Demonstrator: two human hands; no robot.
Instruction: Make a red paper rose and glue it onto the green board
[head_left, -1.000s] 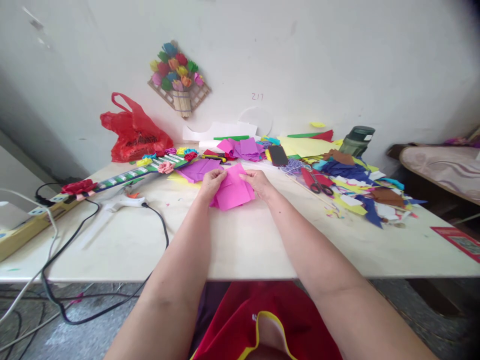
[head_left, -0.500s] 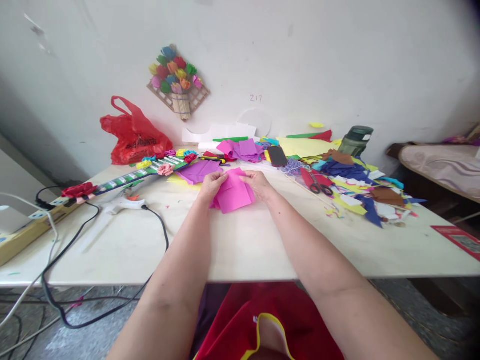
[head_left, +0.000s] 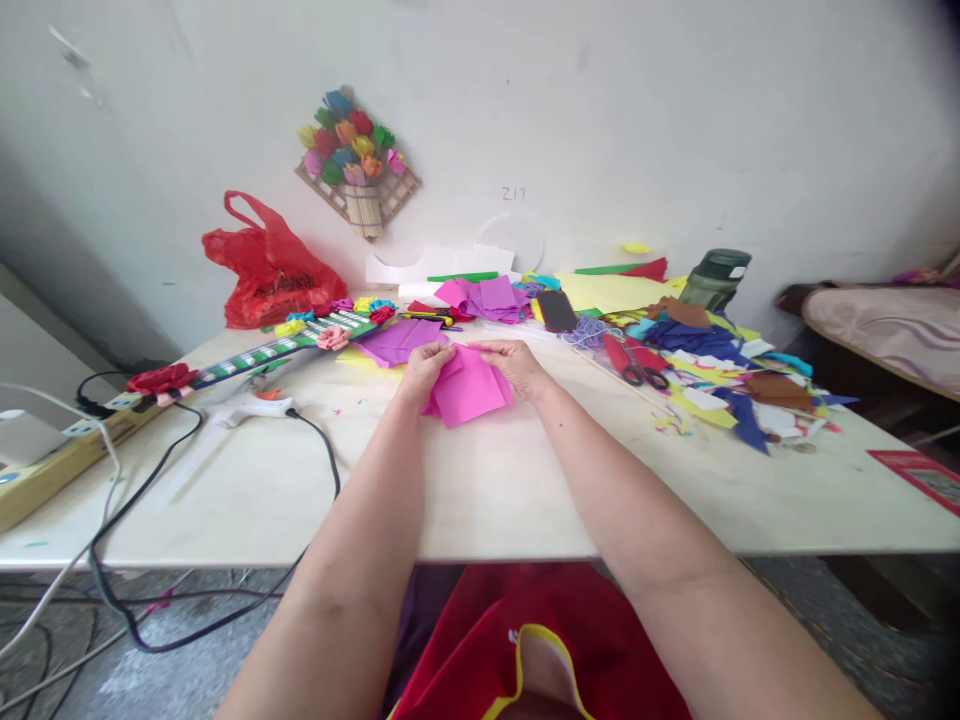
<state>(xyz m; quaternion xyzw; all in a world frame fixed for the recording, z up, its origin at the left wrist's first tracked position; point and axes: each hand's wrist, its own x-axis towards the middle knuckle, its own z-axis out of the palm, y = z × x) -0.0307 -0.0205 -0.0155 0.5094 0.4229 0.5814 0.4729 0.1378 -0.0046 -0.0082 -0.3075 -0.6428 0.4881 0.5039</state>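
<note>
Bright pink paper (head_left: 474,392), in squarish overlapping pieces, is held up between my two hands just above the table. My left hand (head_left: 427,373) pinches it at its upper left edge. At its top edge my right hand (head_left: 516,365) grips it, thumb and fingers closed together. How many sheets are in the hold I cannot tell. Behind my left hand lie purple paper sheets (head_left: 401,342). More pink and purple squares (head_left: 487,298) are heaped farther back.
A glue gun (head_left: 244,408) with a black cord lies at the left, near a flower-trimmed green strip (head_left: 281,350) and a red plastic bag (head_left: 274,270). Scissors (head_left: 643,376), a phone (head_left: 556,312), coloured paper scraps (head_left: 709,345) and a green bottle (head_left: 716,280) are at the right.
My right hand's fingers have shifted slightly left along the paper's top edge. My left hand keeps its pinch, and the paper stays nearly in place.
</note>
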